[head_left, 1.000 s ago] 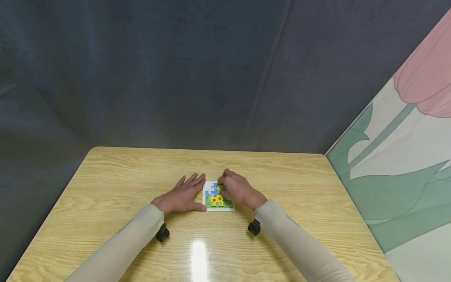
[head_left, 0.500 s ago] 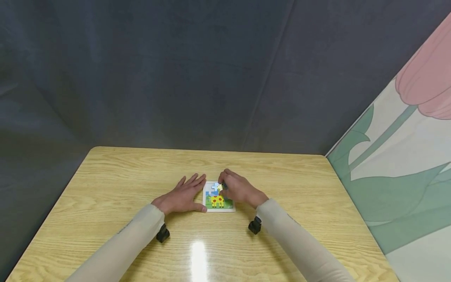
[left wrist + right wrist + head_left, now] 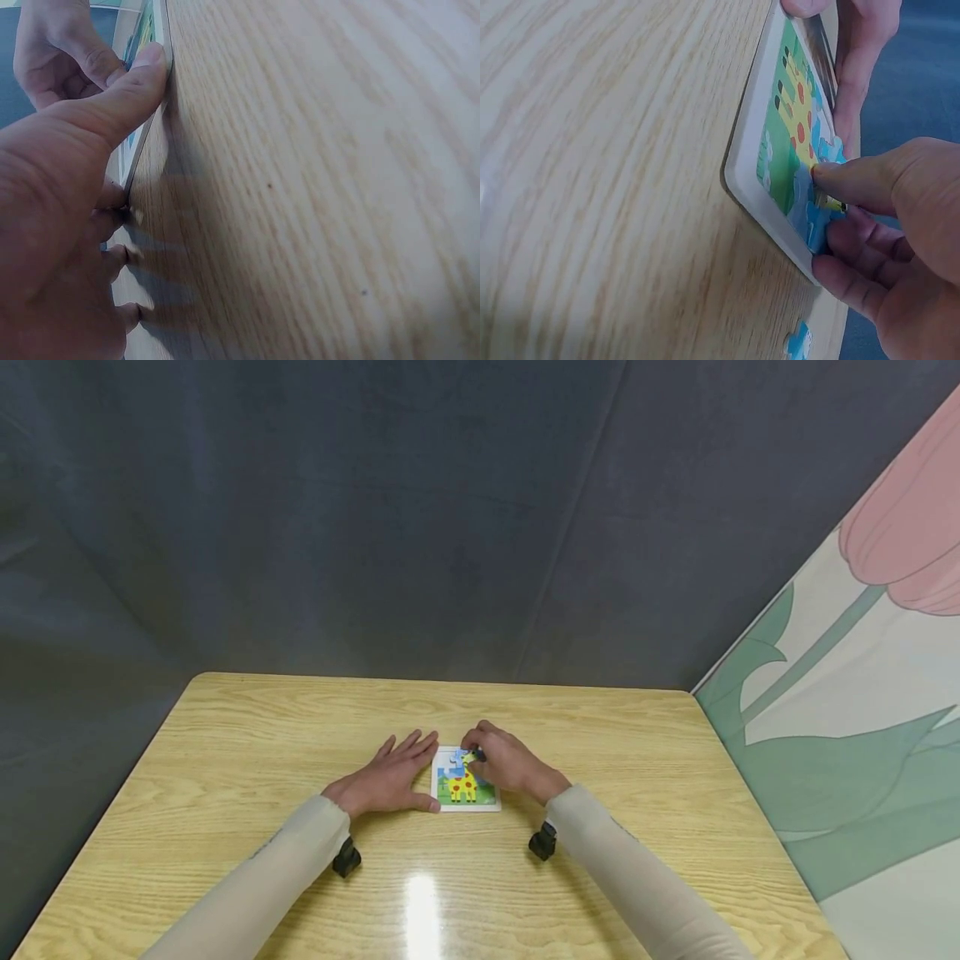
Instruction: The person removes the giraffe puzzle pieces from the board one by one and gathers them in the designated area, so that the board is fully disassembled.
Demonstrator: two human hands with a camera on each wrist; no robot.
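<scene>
A small jigsaw puzzle of a yellow, red-spotted giraffe [image 3: 462, 789] lies in a white frame tray [image 3: 742, 161] at mid-table. My left hand [image 3: 386, 783] is at the tray's left side, its fingers spread and its thumb touching the near left corner. Over the upper right of the picture, my right hand [image 3: 513, 764] pinches a puzzle piece [image 3: 835, 202] showing the giraffe's head. In the right wrist view this piece sits tilted against the blue pieces around it. My right fingers hide part of the tray's upper right.
Beyond the tray in the right wrist view, a loose blue puzzle piece [image 3: 799, 343] lies on the wooden table [image 3: 615, 760]. A dark curtain [image 3: 420, 527] hangs behind the table, and a flower-patterned cloth [image 3: 847, 735] stands along the right.
The head piece and the light-blue piece beside it tilted up, then lowered somewhat. My right fingers shifted slightly left with the piece. The left hand has stayed in place.
</scene>
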